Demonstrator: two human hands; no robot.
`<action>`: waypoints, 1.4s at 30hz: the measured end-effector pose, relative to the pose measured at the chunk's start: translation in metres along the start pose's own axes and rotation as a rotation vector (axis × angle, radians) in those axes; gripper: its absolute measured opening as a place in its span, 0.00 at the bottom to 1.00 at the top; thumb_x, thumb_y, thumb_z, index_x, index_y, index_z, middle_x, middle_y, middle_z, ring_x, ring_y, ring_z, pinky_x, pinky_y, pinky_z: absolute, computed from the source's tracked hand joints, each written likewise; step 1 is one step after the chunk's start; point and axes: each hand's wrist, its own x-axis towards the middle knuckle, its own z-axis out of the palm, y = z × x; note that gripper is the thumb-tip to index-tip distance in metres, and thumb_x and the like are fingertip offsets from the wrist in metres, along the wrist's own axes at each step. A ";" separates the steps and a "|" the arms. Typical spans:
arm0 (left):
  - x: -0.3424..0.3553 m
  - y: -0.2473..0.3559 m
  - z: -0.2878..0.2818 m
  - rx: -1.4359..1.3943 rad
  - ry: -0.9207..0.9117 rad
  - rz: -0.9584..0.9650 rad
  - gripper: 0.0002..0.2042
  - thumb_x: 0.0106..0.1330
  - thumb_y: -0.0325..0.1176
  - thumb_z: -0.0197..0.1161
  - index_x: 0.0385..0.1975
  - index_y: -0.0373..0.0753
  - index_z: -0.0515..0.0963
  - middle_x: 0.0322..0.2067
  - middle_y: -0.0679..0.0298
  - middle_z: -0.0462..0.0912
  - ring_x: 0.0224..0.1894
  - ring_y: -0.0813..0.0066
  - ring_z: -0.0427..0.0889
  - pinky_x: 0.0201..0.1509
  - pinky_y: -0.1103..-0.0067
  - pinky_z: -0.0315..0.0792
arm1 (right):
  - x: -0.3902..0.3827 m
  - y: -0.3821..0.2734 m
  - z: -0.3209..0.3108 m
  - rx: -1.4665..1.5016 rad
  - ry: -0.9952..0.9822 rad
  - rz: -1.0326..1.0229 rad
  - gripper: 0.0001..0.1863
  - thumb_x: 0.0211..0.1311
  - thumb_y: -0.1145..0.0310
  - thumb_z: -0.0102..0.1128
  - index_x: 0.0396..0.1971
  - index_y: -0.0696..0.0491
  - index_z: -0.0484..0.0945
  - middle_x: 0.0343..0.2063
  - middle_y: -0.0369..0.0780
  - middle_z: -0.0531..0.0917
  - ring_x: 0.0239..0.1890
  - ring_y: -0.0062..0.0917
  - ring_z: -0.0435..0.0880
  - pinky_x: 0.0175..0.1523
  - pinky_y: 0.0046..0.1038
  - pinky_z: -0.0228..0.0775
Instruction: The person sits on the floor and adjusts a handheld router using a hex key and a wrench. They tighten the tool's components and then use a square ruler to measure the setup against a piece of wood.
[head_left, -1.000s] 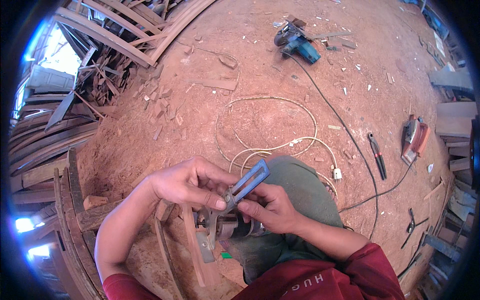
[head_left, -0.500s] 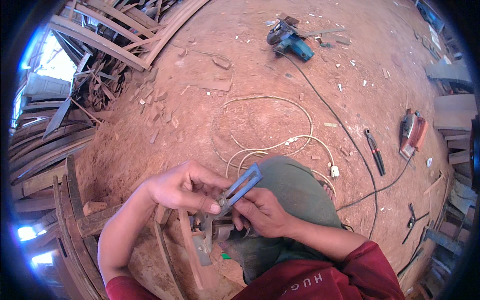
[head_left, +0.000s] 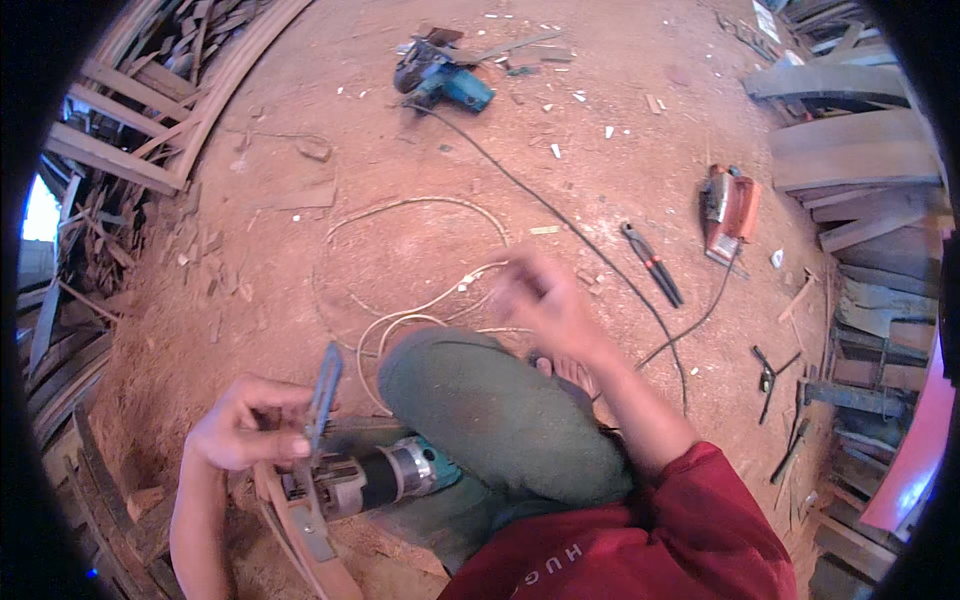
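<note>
The left hand [head_left: 245, 432] pinches a thin, stiff blue metal bar [head_left: 324, 395] above the drill [head_left: 385, 478]; light, best gripped mid-length. The right hand [head_left: 545, 300], blurred, looks loosely open, empty.

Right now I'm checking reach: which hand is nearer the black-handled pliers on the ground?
The right hand. It is raised over the dirt, a short way left of the pliers. The left hand is far off to the lower left, holding a blue tool.
</note>
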 end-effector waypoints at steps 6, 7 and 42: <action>-0.008 -0.020 -0.012 -0.084 0.084 -0.021 0.26 0.55 0.30 0.72 0.55 0.29 0.77 0.37 0.61 0.86 0.36 0.80 0.83 0.40 0.81 0.77 | -0.045 0.180 -0.232 -1.274 0.461 0.461 0.21 0.58 0.59 0.65 0.51 0.48 0.78 0.53 0.50 0.77 0.52 0.46 0.79 0.54 0.44 0.72; -0.014 -0.027 -0.012 -0.100 0.128 -0.018 0.26 0.56 0.31 0.72 0.55 0.30 0.76 0.36 0.62 0.86 0.35 0.80 0.83 0.39 0.81 0.76 | -0.052 0.182 -0.231 -1.229 0.453 0.486 0.24 0.52 0.71 0.64 0.52 0.43 0.77 0.47 0.47 0.80 0.49 0.45 0.81 0.52 0.42 0.73; -0.060 -0.037 0.055 0.220 0.582 0.423 0.25 0.60 0.34 0.70 0.58 0.36 0.76 0.40 0.56 0.82 0.39 0.66 0.80 0.46 0.73 0.73 | -0.061 -0.081 0.022 -0.439 -0.468 -0.320 0.13 0.48 0.72 0.62 0.36 0.55 0.75 0.29 0.45 0.75 0.36 0.40 0.80 0.41 0.36 0.72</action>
